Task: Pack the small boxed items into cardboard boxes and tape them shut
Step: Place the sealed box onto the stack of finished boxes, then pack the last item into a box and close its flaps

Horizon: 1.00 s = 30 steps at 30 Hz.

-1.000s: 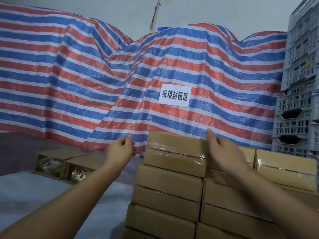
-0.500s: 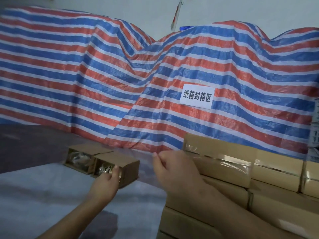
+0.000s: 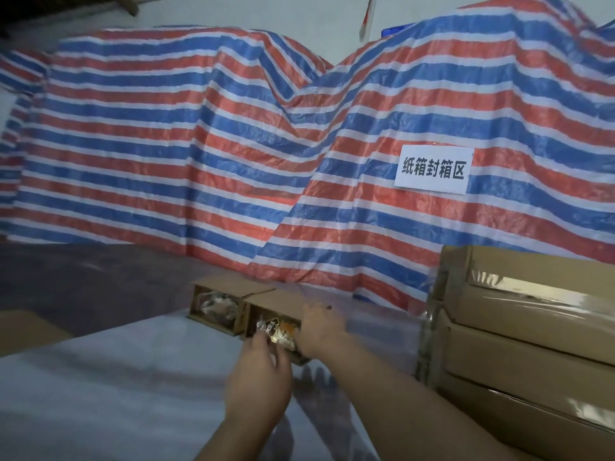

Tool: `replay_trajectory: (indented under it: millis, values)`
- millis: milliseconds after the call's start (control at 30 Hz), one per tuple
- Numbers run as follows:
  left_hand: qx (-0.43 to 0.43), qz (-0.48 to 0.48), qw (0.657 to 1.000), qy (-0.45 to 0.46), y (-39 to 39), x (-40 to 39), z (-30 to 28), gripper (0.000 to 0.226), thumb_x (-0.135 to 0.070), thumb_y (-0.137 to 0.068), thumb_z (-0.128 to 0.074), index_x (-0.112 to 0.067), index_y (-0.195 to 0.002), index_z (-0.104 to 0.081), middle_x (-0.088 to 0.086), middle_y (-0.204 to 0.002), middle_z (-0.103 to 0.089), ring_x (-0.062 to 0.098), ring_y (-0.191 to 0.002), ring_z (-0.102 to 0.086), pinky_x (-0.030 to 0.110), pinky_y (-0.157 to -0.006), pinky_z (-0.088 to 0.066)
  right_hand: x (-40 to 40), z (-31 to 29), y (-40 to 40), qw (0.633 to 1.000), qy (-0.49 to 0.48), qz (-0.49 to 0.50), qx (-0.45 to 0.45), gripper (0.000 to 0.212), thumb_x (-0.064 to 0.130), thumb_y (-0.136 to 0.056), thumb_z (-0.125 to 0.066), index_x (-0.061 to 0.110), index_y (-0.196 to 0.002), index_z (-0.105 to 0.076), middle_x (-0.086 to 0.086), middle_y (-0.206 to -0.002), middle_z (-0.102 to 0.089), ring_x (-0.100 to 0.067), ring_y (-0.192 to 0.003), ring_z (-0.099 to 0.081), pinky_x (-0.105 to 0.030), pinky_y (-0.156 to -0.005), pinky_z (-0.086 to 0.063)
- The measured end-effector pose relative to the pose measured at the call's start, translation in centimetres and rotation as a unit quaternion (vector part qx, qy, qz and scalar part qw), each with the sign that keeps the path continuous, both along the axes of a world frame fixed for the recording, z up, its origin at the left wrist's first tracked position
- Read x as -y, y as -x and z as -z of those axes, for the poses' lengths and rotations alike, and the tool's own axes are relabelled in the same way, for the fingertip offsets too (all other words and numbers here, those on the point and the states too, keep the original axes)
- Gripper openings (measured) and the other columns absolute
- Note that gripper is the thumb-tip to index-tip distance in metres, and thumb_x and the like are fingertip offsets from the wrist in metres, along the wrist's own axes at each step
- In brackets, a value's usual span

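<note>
gripping the open cardboard box (image 3: 273,302), right hand (image 3: 321,331) clasps its edge; left hand (image 3: 259,377) pinches crinkly packet (image 3: 278,329).

Both bare forearms reach forward from bottom of view, converging near centre. Left hand (image 3: 258,382) back-up, fingers loosely curled forward, fingertips at a cardboard box (image 3: 279,302) open end; grasp not clear. Right hand (image 3: 321,329) further out, just right of left, palm down on the same box's near end, fingers bent over it. Hands close together, almost touching.
</note>
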<state>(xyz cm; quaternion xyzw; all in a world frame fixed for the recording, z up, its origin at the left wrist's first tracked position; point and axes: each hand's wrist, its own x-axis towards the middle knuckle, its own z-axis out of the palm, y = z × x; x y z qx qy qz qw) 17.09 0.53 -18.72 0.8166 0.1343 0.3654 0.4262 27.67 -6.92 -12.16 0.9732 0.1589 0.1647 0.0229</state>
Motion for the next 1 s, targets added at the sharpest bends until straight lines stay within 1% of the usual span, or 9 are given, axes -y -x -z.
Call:
replay_trajectory:
  millis: [100,233,400,500,600,733,800,900,1000]
  values:
    - [0.013,-0.006,1.0,0.015,-0.3,-0.5,0.2,0.012,-0.033,-0.099,-0.047,-0.023,-0.104,-0.051,0.004,-0.113,-0.054,0.025,-0.101,-0.06,0.036,-0.083,-0.047,-1.0,0.8,-2.5,1.0,-0.011,0.011,-0.002,0.06,0.038,-0.094,-0.057,0.013,-0.144,-0.037,-0.014,-0.14,-0.044,-0.033,-0.119,-0.051,-0.042,-0.094,-0.047]
    - [0.031,-0.015,0.999,0.018,-0.4,-0.4,0.1,0.008,-0.032,-0.099,-0.046,-0.024,-0.1,-0.048,0.004,-0.113,-0.055,0.025,-0.102,-0.06,0.038,-0.084,-0.047,-2.2,1.7,-4.5,1.0,-0.004,0.02,-0.012,0.06,0.039,-0.1,-0.049,0.012,-0.15,-0.029,-0.018,-0.147,-0.036,-0.037,-0.122,-0.052,-0.047,-0.092,-0.051]
    - [0.02,-0.016,1.0,0.002,-0.3,-0.2,0.0,0.009,-0.035,-0.099,-0.044,-0.027,-0.101,-0.047,0.001,-0.114,-0.053,0.021,-0.097,-0.061,0.036,-0.08,-0.048,-2.4,2.8,-5.6,0.999,0.021,0.016,-0.046,0.07,0.022,-0.097,-0.057,0.006,-0.154,-0.019,-0.027,-0.156,-0.025,-0.04,-0.126,-0.053,-0.05,-0.097,-0.052]
    - [0.024,-0.008,1.0,-0.005,-0.4,-0.1,0.2,0.009,-0.035,-0.098,-0.044,-0.028,-0.101,-0.047,0.0,-0.112,-0.055,0.021,-0.099,-0.06,0.036,-0.081,-0.047,-2.2,2.7,-5.5,0.999,0.032,-0.01,-0.02,0.059,0.01,-0.096,-0.056,0.0,-0.147,-0.031,-0.029,-0.146,-0.042,-0.038,-0.12,-0.059,-0.046,-0.093,-0.055]
    - [0.024,-0.005,1.0,-0.013,-0.4,-0.1,0.1,0.012,-0.034,-0.098,-0.045,-0.026,-0.105,-0.049,0.002,-0.112,-0.055,0.022,-0.099,-0.06,0.035,-0.082,-0.047,-2.0,2.2,-4.9,0.998,0.04,-0.041,0.0,0.043,0.01,-0.094,-0.061,0.001,-0.134,-0.047,-0.02,-0.13,-0.059,-0.034,-0.115,-0.061,-0.043,-0.09,-0.054]
    - [0.02,-0.009,1.0,-0.016,-0.2,-0.4,0.0,0.019,-0.03,-0.098,-0.048,-0.018,-0.111,-0.054,0.008,-0.112,-0.057,0.028,-0.098,-0.061,0.038,-0.083,-0.048,-1.6,1.7,-3.2,0.996,0.056,-0.052,0.039,0.02,0.012,-0.092,-0.063,0.006,-0.111,-0.064,-0.014,-0.114,-0.067,-0.03,-0.104,-0.066,-0.036,-0.077,-0.05]
    - [0.019,-0.009,1.0,-0.015,-0.1,-0.5,-0.2,0.017,-0.027,-0.097,-0.049,-0.015,-0.108,-0.055,0.01,-0.11,-0.058,0.031,-0.098,-0.061,0.04,-0.084,-0.048,-1.2,1.4,-2.2,0.996,0.037,-0.041,0.073,0.016,0.015,-0.092,-0.064,0.009,-0.106,-0.066,-0.011,-0.108,-0.069,-0.028,-0.099,-0.067,-0.036,-0.074,-0.049]
    - [0.014,-0.013,1.0,-0.001,0.1,-0.6,-0.7,0.018,-0.024,-0.098,-0.05,-0.011,-0.108,-0.057,0.012,-0.108,-0.057,0.031,-0.098,-0.059,0.042,-0.088,-0.048,-0.6,0.7,-0.4,0.995,-0.033,-0.032,0.089,0.017,0.014,-0.091,-0.064,0.011,-0.108,-0.065,-0.011,-0.104,-0.069,-0.03,-0.093,-0.067,-0.038,-0.072,-0.054]
    - [0.036,-0.055,0.998,-0.006,0.5,-0.9,-1.7,0.024,-0.022,-0.097,-0.052,-0.003,-0.109,-0.059,0.019,-0.111,-0.056,0.035,-0.101,-0.056,0.048,-0.091,-0.047,0.3,-0.2,2.2,0.992,-0.065,-0.058,0.094,0.019,0.019,-0.091,-0.065,0.01,-0.108,-0.062,-0.012,-0.102,-0.066,-0.028,-0.088,-0.065,-0.035,-0.067,-0.049]
